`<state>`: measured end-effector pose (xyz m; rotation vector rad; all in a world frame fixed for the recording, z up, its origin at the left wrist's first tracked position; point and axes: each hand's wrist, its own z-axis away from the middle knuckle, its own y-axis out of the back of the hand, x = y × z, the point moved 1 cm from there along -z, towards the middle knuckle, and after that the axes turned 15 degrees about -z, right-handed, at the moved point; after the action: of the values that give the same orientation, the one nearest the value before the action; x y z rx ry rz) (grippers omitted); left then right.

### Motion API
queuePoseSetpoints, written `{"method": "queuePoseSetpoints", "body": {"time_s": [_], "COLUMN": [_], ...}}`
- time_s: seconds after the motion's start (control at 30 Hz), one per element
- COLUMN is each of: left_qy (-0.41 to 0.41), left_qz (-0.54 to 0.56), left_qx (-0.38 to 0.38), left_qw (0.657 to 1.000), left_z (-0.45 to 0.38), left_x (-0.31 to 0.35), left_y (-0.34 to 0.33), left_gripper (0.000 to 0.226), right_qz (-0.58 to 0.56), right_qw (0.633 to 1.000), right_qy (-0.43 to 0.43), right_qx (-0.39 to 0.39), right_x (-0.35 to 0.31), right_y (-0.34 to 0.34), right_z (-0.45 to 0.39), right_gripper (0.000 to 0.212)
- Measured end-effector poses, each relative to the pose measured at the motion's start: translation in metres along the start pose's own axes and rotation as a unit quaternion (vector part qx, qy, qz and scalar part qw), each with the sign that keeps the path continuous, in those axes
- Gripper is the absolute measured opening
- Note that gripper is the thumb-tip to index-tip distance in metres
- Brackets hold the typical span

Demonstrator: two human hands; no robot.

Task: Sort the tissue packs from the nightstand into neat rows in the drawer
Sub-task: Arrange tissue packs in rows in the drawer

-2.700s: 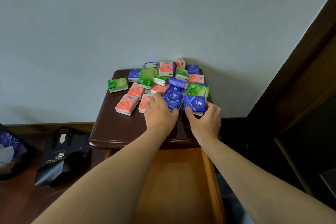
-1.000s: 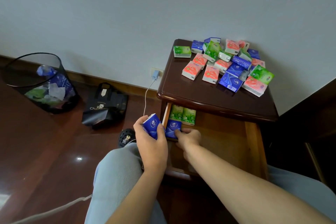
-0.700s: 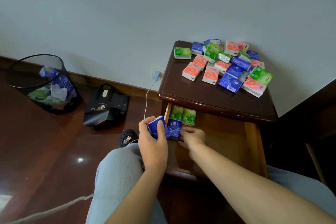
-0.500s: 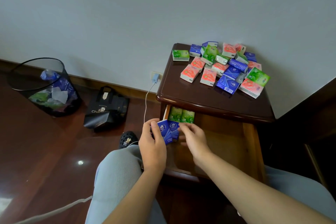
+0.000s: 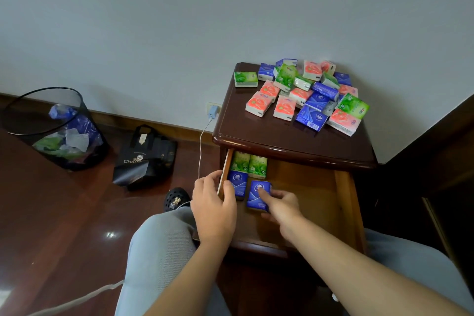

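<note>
The nightstand (image 5: 269, 133) carries a loose pile of several tissue packs (image 5: 311, 117) in blue, green and pink. Its drawer (image 5: 313, 195) is pulled out. Two green packs (image 5: 250, 167) lie side by side at the drawer's back left. In front of them sits a blue pack (image 5: 238, 185) against the left wall. My left hand (image 5: 213, 202) straddles that wall, fingertips touching this pack. A second blue pack (image 5: 257, 195) lies just right of it, slightly askew, with my right hand (image 5: 280, 204) pinching its near right side.
A black mesh bin (image 5: 59, 131) with rubbish stands on the floor at left. A black paper bag (image 5: 146, 159) leans near the wall. A charger (image 5: 212, 111) with a white cable hangs beside the nightstand. Dark wooden furniture (image 5: 436, 161) rises at right. My knees flank the drawer.
Both hands took blue packs from the top down to the drawer. The left hand's pack now rests against the left wall, and the right hand has slid its pack down beside it.
</note>
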<state>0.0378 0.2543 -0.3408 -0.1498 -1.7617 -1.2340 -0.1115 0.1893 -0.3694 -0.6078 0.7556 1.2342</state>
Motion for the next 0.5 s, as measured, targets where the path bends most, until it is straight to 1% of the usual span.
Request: {"method": "queuePoseSetpoints", "body": {"time_s": [0.1,0.17,0.23,0.33,0.4,0.5], "left_qy": [0.006,0.012,0.007,0.000,0.003,-0.002], "left_qz": [-0.059,-0.066,-0.064,-0.057,-0.052,-0.056], "left_qx": [0.001,-0.008,-0.018,-0.030,-0.035,-0.038], "left_qw": [0.998,0.998,0.998,0.998,0.998,0.998], "left_z": [-0.003,-0.005,-0.004,-0.004,-0.004,-0.004], "left_x": [-0.003,-0.003,-0.002,-0.001,-0.001,-0.001], "left_y": [-0.003,-0.004,-0.003,-0.004,-0.004,-0.004], "left_gripper": [0.028,0.031,0.032,0.031,0.030,0.032], "right_qz": [-0.026,-0.020,0.017,0.116,0.156,0.184], "right_qw": [1.000,1.000,0.999,0.989,0.982,0.977], "right_qy": [-0.007,0.012,0.044,0.093,0.104,0.111], "right_qx": [0.008,-0.001,-0.002,0.014,0.012,-0.004], "right_x": [0.005,0.008,0.012,0.016,0.017,0.014], "right_y": [-0.002,-0.004,-0.005,-0.004,-0.004,-0.006], "right_z": [-0.011,-0.016,-0.020,-0.025,-0.026,-0.027], "right_gripper": [0.040,0.043,0.046,0.050,0.053,0.063]}}
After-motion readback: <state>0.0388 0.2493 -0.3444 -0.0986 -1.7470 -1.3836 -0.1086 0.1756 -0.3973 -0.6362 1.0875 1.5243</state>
